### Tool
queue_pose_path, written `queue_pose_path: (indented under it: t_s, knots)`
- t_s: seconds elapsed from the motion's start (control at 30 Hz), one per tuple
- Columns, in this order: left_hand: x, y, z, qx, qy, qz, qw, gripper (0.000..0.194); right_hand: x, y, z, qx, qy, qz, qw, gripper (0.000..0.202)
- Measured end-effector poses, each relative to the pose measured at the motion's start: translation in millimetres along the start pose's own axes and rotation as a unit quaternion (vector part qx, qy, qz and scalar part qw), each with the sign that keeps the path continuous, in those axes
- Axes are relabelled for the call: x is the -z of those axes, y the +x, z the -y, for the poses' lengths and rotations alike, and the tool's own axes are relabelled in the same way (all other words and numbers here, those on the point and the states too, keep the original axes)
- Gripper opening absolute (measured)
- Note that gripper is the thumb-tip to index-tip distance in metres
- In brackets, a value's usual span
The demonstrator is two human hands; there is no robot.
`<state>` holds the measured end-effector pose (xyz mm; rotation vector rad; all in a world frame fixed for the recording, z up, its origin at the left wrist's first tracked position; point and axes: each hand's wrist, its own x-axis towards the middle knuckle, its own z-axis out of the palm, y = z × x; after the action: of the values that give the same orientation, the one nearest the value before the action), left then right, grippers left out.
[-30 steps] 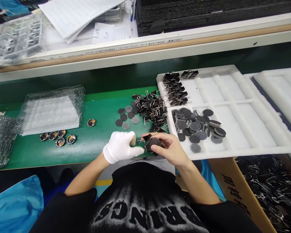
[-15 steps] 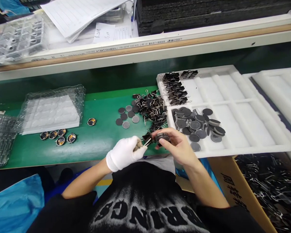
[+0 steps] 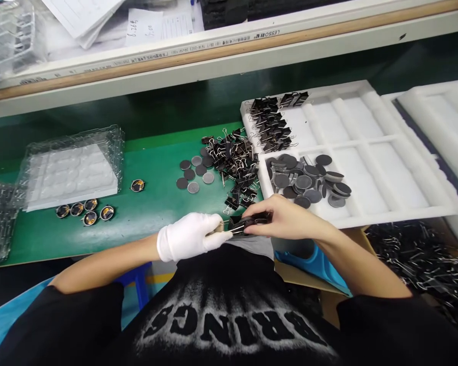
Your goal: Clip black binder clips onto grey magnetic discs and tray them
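My left hand [image 3: 193,235], in a white glove, pinches the wire handles of a black binder clip [image 3: 235,223]. Bare, my right hand [image 3: 290,216] grips dark round discs [image 3: 258,218] right against that clip; its fingers partly cover them, so whether a disc sits between the jaws I cannot tell. Just beyond both hands, a heap of binder clips [image 3: 234,160] lies on the green mat [image 3: 152,213], with several loose discs [image 3: 190,175] beside it. A white foam tray [image 3: 389,183] on the right holds a pile of discs [image 3: 303,181] and rows of clips [image 3: 269,124].
Stacked clear plastic trays [image 3: 119,157] stand on the left, with several round parts with orange insides [image 3: 90,218] in front. A shelf edge [image 3: 213,53] runs across the back. Below right is a mass of binder clips [image 3: 416,269]. Another foam tray [image 3: 438,112] lies far right.
My right hand has turned flatter and brought the discs up against the clip in my left hand. The whole view has shifted, with the bench appearing slightly higher.
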<state>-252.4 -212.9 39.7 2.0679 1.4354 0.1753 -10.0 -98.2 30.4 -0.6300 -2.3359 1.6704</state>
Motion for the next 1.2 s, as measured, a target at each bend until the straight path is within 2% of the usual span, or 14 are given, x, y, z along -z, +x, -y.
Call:
queue_pose_path:
  t_s: [0.17, 0.3, 0.4, 0.47, 0.53, 0.6, 0.67, 0.73, 0.77, 0.87, 0.97, 1.03, 1.1, 1.2]
  knots:
    - [4.9, 6.4, 2.2, -0.012, -0.003, 0.013, 1.000, 0.042, -2.7, -3.8, 0.0, -0.008, -0.010, -0.013, 1.000, 0.017]
    - [19.4, 18.9, 3.4, -0.021, -0.015, 0.053, 0.998, 0.039, 0.7, -11.1, -2.2, 0.007, -0.078, -0.062, 0.995, 0.016]
    - [32.4, 37.6, -4.3, 0.010, -0.173, 0.116, 0.978, 0.051, 4.7, -18.3, -7.7, 0.077, -0.145, -0.150, 0.975, 0.019]
    - [38.6, 54.1, -13.6, 0.051, -0.289, 0.151, 0.944, 0.063, 8.7, -22.5, -13.9, 0.122, -0.191, -0.205, 0.952, 0.022]
    - [43.3, 71.8, -23.8, 0.078, -0.327, 0.143, 0.931, 0.060, 14.0, -26.6, -22.0, 0.157, -0.245, -0.258, 0.921, 0.026]
    - [48.2, 89.9, -31.5, 0.075, -0.311, 0.101, 0.942, 0.047, 19.2, -31.9, -31.4, 0.187, -0.305, -0.347, 0.867, 0.034]
    - [54.6, 110.0, -34.3, 0.064, -0.288, 0.063, 0.953, 0.042, 21.7, -39.0, -42.2, 0.191, -0.347, -0.465, 0.792, 0.056]
    - [62.9, 135.4, -32.5, 0.053, -0.241, 0.032, 0.969, 0.042, 19.0, -46.9, -54.7, 0.151, -0.349, -0.560, 0.736, 0.075]
    - [67.8, 151.1, -30.6, 0.047, -0.199, 0.010, 0.979, 0.043, 15.5, -50.5, -61.7, 0.122, -0.343, -0.585, 0.725, 0.075]
    - [83.2, 211.7, -25.2, 0.035, -0.026, -0.093, 0.995, 0.043, 0.7, -56.6, -82.9, 0.019, -0.362, -0.582, 0.727, 0.052]
    - [96.1, 284.3, -24.5, 0.032, 0.120, -0.163, 0.979, 0.041, -10.1, -55.7, -97.0, -0.061, -0.401, -0.546, 0.733, 0.038]
    - [101.0, 329.8, -26.0, 0.047, 0.190, -0.173, 0.965, 0.042, -12.0, -53.8, -100.2, -0.079, -0.402, -0.539, 0.736, 0.038]
    - [102.0, 366.0, -27.0, 0.079, 0.220, -0.155, 0.960, 0.044, -11.3, -52.5, -100.0, -0.080, -0.397, -0.538, 0.739, 0.035]
    - [97.2, 397.4, -24.1, 0.120, 0.226, -0.122, 0.959, 0.043, -10.4, -52.4, -98.5, -0.074, -0.383, -0.545, 0.743, 0.029]
